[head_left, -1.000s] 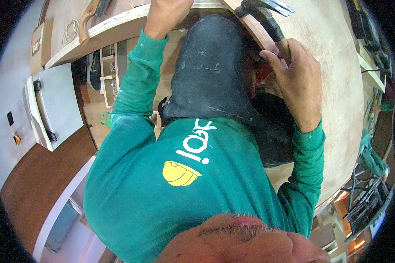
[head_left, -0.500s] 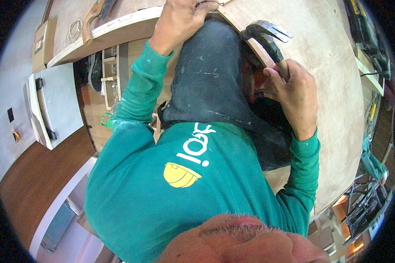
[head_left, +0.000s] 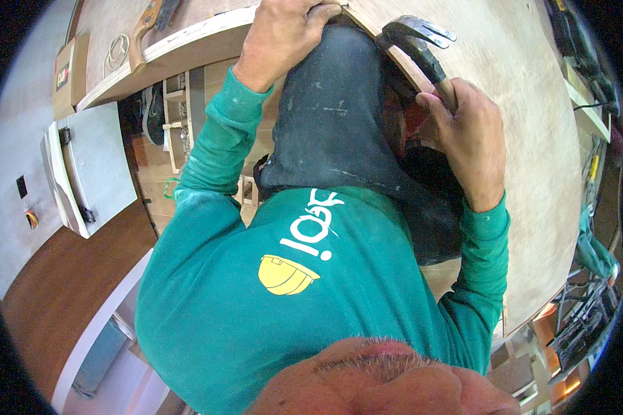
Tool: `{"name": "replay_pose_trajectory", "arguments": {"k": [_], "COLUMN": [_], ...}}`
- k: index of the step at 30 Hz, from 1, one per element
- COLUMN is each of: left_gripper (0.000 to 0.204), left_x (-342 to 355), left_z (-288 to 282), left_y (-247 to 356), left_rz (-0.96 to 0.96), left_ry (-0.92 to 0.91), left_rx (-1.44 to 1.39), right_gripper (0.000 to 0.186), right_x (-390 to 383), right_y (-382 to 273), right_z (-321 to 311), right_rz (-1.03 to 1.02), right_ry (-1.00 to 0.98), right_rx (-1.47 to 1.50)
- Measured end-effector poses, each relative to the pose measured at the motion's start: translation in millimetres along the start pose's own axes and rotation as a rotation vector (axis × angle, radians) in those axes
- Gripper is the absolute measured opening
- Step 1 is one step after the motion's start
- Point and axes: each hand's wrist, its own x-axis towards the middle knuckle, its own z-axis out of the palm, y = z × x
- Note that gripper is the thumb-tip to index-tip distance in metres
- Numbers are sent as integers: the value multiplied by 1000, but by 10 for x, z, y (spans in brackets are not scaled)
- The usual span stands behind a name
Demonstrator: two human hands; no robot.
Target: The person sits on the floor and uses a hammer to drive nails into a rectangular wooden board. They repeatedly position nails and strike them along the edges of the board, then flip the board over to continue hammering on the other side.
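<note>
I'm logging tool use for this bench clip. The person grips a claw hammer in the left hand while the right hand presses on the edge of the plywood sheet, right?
Not quite: the hands are swapped. The head view shows the claw hammer in the right hand, while the left hand presses on the edge of the plywood sheet.

Green sleeve (head_left: 218, 149), dark hammer head (head_left: 412, 34), tan plywood (head_left: 526, 111).

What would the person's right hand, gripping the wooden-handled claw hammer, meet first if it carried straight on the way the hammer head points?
Most likely the large pale plywood sheet. The right hand holds the dark steel claw hammer with its head angled up over the sheet's curved edge. Depth is unclear, so contact is not certain.
</note>
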Motion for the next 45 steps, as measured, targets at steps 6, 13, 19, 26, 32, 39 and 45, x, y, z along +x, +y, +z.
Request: {"name": "replay_pose_trajectory", "arguments": {"k": [6, 13, 19, 26, 32, 39, 45], "left_gripper": [6, 5, 6, 8, 8, 6, 4], "left_x": [-18, -11, -36, -33, -56, -69, -56], "left_z": [59, 69, 89, 100, 124, 122, 119], "left_y": [27, 35, 22, 106, 37, -8, 23], "left_rz": [10, 11, 45, 19, 10, -4, -17], "left_ry": [21, 21, 65, 88, 93, 72, 82], "left_rx": [3, 17, 3, 23, 42, -36, -8], "right_gripper": [25, 25, 23, 29, 43, 43, 45], "right_x": [12, 10, 47, 208, 370, 431, 392], "right_y": [29, 44, 52, -217, -445, -506, -566], "right_z": [13, 33, 20, -114, -92, -143, -126], "right_rz": [-13, -26, -66, -310, -401, -320, -187], "right_ry": [6, 27, 7, 250, 357, 297, 123], "right_rx": [-5, 5, 21, 80, 10, 17, -85]}}
